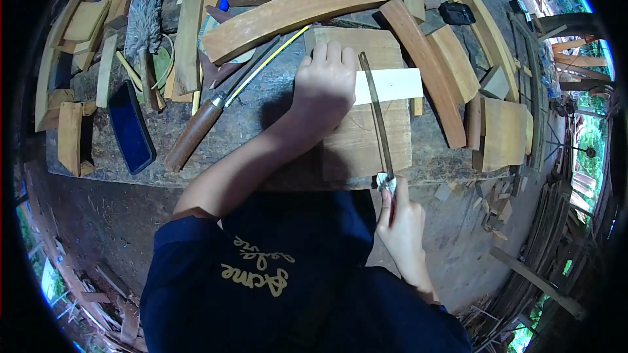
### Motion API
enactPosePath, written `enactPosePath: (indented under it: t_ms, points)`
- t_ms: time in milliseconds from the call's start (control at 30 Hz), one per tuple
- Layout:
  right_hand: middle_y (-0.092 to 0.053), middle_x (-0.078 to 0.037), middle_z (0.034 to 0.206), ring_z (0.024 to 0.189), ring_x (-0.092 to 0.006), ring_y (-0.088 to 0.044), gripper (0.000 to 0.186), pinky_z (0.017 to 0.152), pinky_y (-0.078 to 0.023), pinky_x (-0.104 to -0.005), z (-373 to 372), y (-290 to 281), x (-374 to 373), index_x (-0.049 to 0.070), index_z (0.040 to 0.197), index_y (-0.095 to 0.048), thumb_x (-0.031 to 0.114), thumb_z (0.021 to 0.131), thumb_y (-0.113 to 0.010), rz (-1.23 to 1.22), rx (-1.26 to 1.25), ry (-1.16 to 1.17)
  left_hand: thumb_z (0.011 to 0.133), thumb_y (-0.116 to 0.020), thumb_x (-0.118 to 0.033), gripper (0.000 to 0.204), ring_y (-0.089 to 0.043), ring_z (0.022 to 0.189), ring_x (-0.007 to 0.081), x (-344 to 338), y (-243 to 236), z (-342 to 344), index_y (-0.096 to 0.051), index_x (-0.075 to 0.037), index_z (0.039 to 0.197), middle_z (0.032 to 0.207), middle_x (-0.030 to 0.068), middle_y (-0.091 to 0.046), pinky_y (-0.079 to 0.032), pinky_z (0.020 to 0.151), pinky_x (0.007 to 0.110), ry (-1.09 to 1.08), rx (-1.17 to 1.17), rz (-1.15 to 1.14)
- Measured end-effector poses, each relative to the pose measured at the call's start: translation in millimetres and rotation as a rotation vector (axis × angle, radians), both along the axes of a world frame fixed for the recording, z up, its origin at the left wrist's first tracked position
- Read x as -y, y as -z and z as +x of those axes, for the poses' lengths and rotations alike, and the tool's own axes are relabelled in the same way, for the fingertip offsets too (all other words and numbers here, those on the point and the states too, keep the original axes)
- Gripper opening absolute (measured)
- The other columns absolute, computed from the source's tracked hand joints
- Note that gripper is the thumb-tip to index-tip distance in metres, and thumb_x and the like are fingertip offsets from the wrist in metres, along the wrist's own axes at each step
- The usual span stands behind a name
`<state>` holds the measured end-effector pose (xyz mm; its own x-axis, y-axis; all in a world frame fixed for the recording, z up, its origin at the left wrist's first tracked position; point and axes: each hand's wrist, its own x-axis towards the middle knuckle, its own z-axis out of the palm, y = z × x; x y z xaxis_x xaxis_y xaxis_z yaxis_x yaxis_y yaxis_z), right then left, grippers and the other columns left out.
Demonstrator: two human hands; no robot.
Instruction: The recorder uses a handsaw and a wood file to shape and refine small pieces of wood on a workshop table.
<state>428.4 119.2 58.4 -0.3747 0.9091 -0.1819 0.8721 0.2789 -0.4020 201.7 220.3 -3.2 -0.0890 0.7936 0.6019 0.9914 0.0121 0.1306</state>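
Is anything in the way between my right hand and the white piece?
Nothing visible blocks the way. The thin tool in your right hand reaches across the white piece. Your left hand is at that piece's left end, beside the tool, not in between.

Right hand (402, 222) grips long thin tool (380, 117) over pale strip (398, 85); left hand (324, 88) at strip's left end.

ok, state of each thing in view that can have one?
Right hand, closed on the slim tool
Slim tool, held, crossing over the pale strip
Pale strip, lying flat on the board
Left hand, palm down; pressure unclear
Phone, flat, screen dark
Wooden-handled tool, lying unheld
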Motion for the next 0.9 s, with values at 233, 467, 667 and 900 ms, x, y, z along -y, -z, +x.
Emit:
enactPosePath:
  t_ms: [233,467,667,900]
  points:
    - [-0.061,-0.022,0.059,0.055,-0.0428,-0.063,0.024,0.048,-0.048,-0.0517,-16.5,0.5,-12.4,0.002,0.116,-0.051,0.017,0.096,-0.053,0.053,0.043,-0.029,0.075,-0.056,-0.012,0.006,-0.056,0.076,0.0232,-1.0,-0.7,1.6,-0.053,-0.008,0.079,0.078,0.0080,-0.052,-0.048,0.059,0.032,0.010,-0.013,-0.010]
    - [-0.060,-0.023,0.058,0.052,-0.0439,-0.061,0.025,0.049,-0.048,-0.0528,-9.8,9.7,-6.4,0.000,0.115,-0.051,0.017,0.097,-0.053,0.022,0.032,0.040,0.076,-0.055,-0.009,0.005,-0.057,0.078,0.0231,-3.3,-3.0,1.5,-0.052,-0.007,0.079,0.079,0.0097,-0.052,-0.050,0.059,0.031,-0.003,-0.063,-0.061]
    - [-0.058,-0.021,0.054,0.051,-0.0415,-0.062,0.027,0.047,-0.048,-0.0523,-3.1,-2.9,11.8,0.001,0.117,-0.050,0.019,0.097,-0.053,0.001,0.072,0.002,0.077,-0.056,-0.009,0.005,-0.058,0.076,0.0229,-0.6,-9.2,1.8,-0.052,-0.007,0.079,0.079,0.0093,-0.052,-0.051,0.059,0.029,-0.021,-0.082,-0.053]
    - [-0.060,-0.020,0.055,0.050,-0.0395,-0.062,0.029,0.046,-0.048,-0.0501,-24.9,-0.8,-18.1,0.000,0.119,-0.052,0.018,0.096,-0.054,0.074,0.050,-0.038,0.077,-0.054,-0.009,0.004,-0.058,0.076,0.0232,0.7,-12.4,4.3,-0.052,-0.007,0.078,0.079,0.0094,-0.052,-0.050,0.059,0.030,-0.012,-0.120,-0.044]
